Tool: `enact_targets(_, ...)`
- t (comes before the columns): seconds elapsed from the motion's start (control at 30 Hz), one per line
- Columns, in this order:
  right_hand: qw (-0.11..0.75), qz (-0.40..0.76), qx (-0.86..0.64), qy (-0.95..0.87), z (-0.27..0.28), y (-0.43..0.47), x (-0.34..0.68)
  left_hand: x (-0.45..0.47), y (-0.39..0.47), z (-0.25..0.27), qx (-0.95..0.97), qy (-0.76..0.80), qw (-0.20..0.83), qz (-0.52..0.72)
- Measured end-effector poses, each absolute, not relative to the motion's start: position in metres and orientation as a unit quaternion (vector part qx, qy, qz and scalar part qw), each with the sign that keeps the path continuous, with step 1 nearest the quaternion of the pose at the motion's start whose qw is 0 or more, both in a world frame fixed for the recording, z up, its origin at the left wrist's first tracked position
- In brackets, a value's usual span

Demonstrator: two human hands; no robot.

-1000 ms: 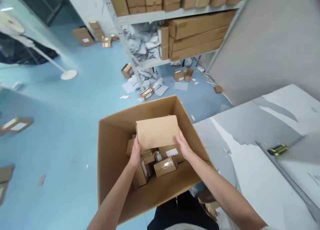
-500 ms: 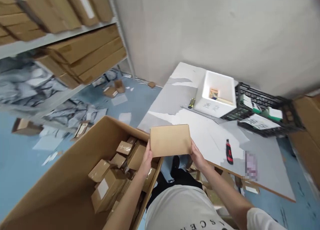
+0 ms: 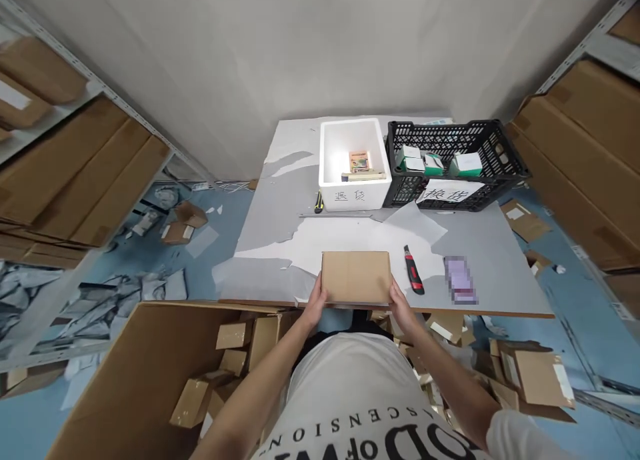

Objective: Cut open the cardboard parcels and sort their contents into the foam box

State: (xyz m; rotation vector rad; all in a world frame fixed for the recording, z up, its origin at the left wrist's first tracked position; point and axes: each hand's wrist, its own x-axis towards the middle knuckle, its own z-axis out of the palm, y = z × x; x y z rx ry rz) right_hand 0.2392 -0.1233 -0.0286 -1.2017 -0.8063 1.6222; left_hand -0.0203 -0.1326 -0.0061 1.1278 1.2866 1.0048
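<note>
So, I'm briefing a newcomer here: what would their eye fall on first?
Probably the plain brown box, held between the left hand and right hand at the near edge of the table. Farther back, a white bin stands beside a black crate holding green-and-white boxes. A red-and-black cutter lies right of the brown box.

White T-shirt (image 3: pixel 345 370), short sleeves (image 3: pixel 515 437), dark lettering (image 3: pixel 356 420) in front (one line reads "ASCENSION"), black trousers (image 3: pixel 367 323).
</note>
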Motion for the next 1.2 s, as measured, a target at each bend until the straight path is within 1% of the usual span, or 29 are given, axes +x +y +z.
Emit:
enact_targets(0.13,0.444,0.666,-0.502,-0.329,-0.048,-0.095,0.259,0.0,-0.109,-0.02,0.479,0.55,0.546,0.413)
enact_targets(0.4,0.443,0.654,-0.512,-0.336,-0.077,-0.059,0.262,0.006,-0.073,-0.046,0.452,0.561,0.575,0.388)
enact_targets(0.63,0.431,0.648,-0.52,-0.353,-0.091,-0.06,0.266,0.001,-0.062,-0.057,0.437,0.558,0.588,0.39)
enact_targets(0.77,0.432,0.635,-0.563,-0.305,-0.099,-0.075,0.272,-0.01,-0.078,-0.063,0.407,0.566,0.597,0.396)
enact_targets(0.87,0.436,0.616,-0.591,-0.286,-0.103,-0.084,0.275,-0.017,-0.093,-0.068,0.441,0.582,0.577,0.365)
enact_targets(1.0,0.419,0.588,-0.602,-0.341,-0.102,-0.083,0.27,-0.019,-0.098,-0.078,0.483,0.599,0.538,0.344)
enact_targets(1.2,0.388,0.545,-0.625,-0.402,-0.092,-0.076,0.254,-0.017,-0.09,-0.085,0.477,0.631,0.507,0.341)
